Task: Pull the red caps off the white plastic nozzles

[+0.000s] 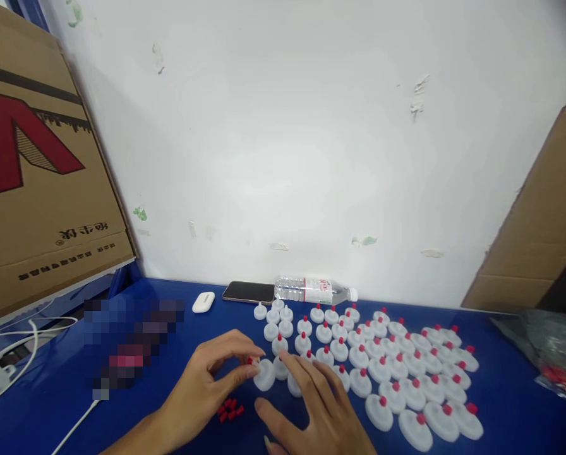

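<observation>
Head view: caught a small red cylindrical plastic cap (251, 361) pinched between thumb and index fingertips of the left hand (198, 384), right at the spout side of a translucent white disc-shaped plastic piece (264, 376) at the blue tabletop (515, 414). Couldn't tell whether seated on the spout or just touching. Noted right hand (325, 412) with fingers spread and thumb well apart, near the same piece; couldn't make out contact. Logged loose red plastic caps (232, 412) in a small cluster just beside the left hand, plus rows of red-tipped white discs (397, 366) off to the right. Judged cap very light, fairly stiff, likely slick and easy to drop; best taken by opposite sides with fingertips, leaving the open end free. Judged disc light too, probably semi-rigid, not very fragile, apt to skid; best steadied by the round rim, clear of the spout. Rated as prone to tilting under uneven pressure.
</observation>
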The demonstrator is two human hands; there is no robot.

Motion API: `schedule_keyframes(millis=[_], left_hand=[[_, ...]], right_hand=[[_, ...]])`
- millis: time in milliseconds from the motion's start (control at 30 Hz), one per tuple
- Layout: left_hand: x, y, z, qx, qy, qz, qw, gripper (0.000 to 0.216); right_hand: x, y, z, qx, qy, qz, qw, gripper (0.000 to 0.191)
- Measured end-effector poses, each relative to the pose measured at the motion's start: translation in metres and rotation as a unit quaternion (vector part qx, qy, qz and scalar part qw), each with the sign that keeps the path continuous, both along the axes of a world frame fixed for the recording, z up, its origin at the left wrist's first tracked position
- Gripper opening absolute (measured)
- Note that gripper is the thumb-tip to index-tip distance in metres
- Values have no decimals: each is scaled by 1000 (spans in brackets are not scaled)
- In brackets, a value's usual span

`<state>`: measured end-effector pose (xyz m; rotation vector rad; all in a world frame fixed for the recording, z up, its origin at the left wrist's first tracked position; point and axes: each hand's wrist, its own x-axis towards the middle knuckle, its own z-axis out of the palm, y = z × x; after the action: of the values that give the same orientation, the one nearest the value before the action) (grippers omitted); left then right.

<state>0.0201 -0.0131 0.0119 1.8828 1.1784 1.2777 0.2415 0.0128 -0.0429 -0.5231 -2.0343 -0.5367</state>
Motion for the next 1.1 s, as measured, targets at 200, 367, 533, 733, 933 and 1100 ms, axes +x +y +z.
schedule_keyframes(millis=[200,367,533,733,933,1100], left_hand=[[11,-10,-5,-35,-29,-48,998,12],[15,-12,-9,-38,-32,-45,998,13],[17,-15,-9,-21,-40,-15,999,15],[20,-14,-15,-49,-74,-28,996,18],[19,-11,-15,-67,-94,-11,993,26],[15,-13,-16,28,7,-2,1000,21]], right_hand=[[-6,3,-1,37,20,25,999,16],[-13,4,-6,31,80,53,995,11],[-13,4,-7,34,75,65,995,13],[-11,3,-11,30,68,65,995,13],[-8,3,-6,19,78,66,995,14],[-7,-1,-1,9,83,62,995,19]])
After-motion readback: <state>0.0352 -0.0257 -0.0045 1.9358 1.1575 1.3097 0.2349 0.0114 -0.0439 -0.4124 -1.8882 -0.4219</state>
